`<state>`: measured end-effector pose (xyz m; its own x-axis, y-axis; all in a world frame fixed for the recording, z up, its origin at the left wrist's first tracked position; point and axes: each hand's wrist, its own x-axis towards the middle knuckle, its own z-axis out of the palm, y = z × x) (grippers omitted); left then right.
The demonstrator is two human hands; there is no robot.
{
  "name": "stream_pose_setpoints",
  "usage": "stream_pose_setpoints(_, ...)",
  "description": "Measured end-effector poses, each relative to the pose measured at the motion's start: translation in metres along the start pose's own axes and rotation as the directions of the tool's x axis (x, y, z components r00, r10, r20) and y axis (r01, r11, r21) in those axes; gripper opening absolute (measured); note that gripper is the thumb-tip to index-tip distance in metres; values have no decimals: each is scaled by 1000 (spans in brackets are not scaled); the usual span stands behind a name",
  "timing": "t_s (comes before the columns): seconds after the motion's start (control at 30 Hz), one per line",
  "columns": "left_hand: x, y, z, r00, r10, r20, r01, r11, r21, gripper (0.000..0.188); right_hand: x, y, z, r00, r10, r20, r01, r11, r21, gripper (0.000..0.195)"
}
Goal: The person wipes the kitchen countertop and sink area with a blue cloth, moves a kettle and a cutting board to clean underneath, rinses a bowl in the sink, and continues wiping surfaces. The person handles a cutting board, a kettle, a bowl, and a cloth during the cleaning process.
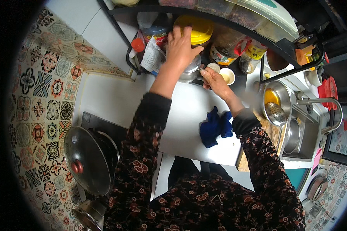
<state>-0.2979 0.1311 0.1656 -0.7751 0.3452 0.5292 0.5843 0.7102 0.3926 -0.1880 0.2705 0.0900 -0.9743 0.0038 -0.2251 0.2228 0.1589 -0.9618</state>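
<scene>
My left hand [180, 47] reaches over the rack's lower shelf, its fingertips at the yellow lid [198, 29] of a jar, the fingers spread. My right hand [215, 79] pinches the small handle of a metal-rimmed, see-through pot or jar [190, 70] at the shelf's front edge. My left wrist hides part of that vessel. Two small round containers, one an open white cup [227, 76] with pale contents, stand beyond my right hand. A crumpled dark blue cloth [212, 128] lies on the white counter [182, 112] below my hands.
Bottles and a jar of dark sauce [224, 53] crowd the black metal rack [280, 69]. At right are a steel basin with a skimmer [275, 113], a wooden board [261, 114] and a sink [309, 135]. A lidded pan [88, 160] sits on the hob at left.
</scene>
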Motion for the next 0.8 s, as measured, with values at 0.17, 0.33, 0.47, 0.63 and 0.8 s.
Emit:
stream_pose_setpoints(0.17,55,-9,30,905,-120,409,14,967,253,74,-3,2,0,999,-12,-36,10,999,-42,38)
stream_pose_setpoints(0.33,70,-28,27,931,89,353,-195,940,279,82,-7,4,0,998,-31,-61,26,996,-80,41)
stream_pose_setpoints(0.47,54,-34,10,921,148,360,-241,943,228,84,-11,4,1,999,10,-47,-10,1000,4,39)
stream_pose_setpoints(0.63,69,-27,10,876,50,480,-186,953,241,88,-12,-1,1,998,-12,-57,8,998,-55,37)
stream_pose_setpoints(0.8,97,-32,19,774,-64,630,-142,952,273,97,-7,-6,3,999,19,-37,-21,998,-61,36)
